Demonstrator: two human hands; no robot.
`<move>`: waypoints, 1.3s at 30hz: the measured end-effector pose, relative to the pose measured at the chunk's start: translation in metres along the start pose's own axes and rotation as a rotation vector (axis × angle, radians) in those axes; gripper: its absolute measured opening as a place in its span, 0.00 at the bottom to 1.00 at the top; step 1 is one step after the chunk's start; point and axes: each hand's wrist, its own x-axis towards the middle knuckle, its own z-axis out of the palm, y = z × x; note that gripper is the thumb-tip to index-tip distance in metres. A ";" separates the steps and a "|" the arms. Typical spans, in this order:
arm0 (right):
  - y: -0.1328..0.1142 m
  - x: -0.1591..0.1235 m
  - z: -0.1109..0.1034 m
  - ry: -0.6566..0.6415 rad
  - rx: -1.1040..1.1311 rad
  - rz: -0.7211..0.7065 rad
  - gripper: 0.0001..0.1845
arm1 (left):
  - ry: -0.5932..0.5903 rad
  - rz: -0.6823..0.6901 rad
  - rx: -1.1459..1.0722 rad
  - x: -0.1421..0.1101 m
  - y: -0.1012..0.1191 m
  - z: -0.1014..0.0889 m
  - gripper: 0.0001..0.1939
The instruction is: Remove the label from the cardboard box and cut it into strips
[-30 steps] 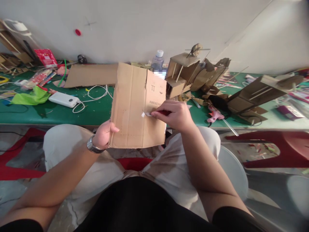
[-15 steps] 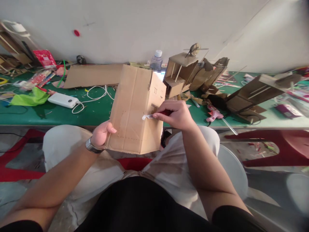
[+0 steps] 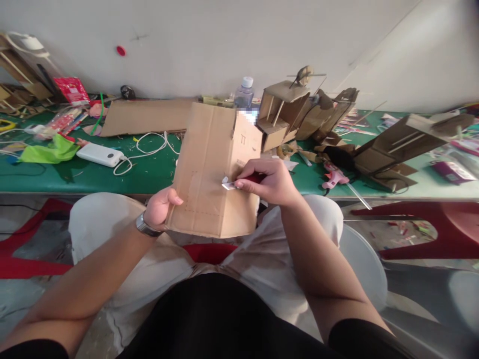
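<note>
A folded piece of brown cardboard (image 3: 202, 164) is held above my lap, its crease running toward me and printed marks on its right panel. My left hand (image 3: 161, 207) grips its lower left edge, thumb on the face and the other fingers hidden behind. In my right hand (image 3: 266, 180) is a utility knife (image 3: 229, 185) with a red handle mostly covered by my fingers. Its short bright blade lies against the cardboard near the crease. A small whitish scrap (image 3: 225, 179) sits at the blade; whether it is tape or paper I cannot tell.
On the green table (image 3: 149, 177) are a white power bank (image 3: 99, 155) with its cable, a flat cardboard sheet (image 3: 145, 115) and a bottle (image 3: 245, 92). Cardboard models (image 3: 279, 107) and a pink glue gun (image 3: 335, 178) lie to the right. Red stools (image 3: 441, 224) stand below.
The knife blade has turned slightly and shows more clearly beside the whitish scrap. The cardboard has tilted a little, showing more of its right panel. Both hands keep their grip.
</note>
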 end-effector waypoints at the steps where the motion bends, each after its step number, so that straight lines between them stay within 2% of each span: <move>1: 0.000 0.000 -0.002 0.014 -0.033 0.006 0.21 | -0.026 -0.073 -0.063 0.000 -0.002 -0.001 0.26; 4: 0.003 -0.001 -0.008 0.061 -0.148 0.015 0.22 | -0.065 -0.225 -0.220 -0.001 -0.007 -0.005 0.28; 12: 0.006 -0.001 -0.010 0.074 -0.276 -0.015 0.20 | -0.018 -0.259 -0.299 -0.004 -0.011 -0.009 0.31; 20: 0.006 -0.002 -0.011 0.095 -0.296 -0.023 0.19 | 0.086 -0.347 -0.551 -0.006 -0.004 -0.001 0.33; 30: 0.005 -0.002 -0.011 0.049 -0.294 -0.074 0.19 | 0.114 -0.368 -0.579 -0.005 -0.010 -0.003 0.27; 39: 0.007 -0.002 -0.005 0.076 -0.152 0.007 0.20 | 0.124 -0.385 -0.570 -0.005 -0.005 -0.001 0.29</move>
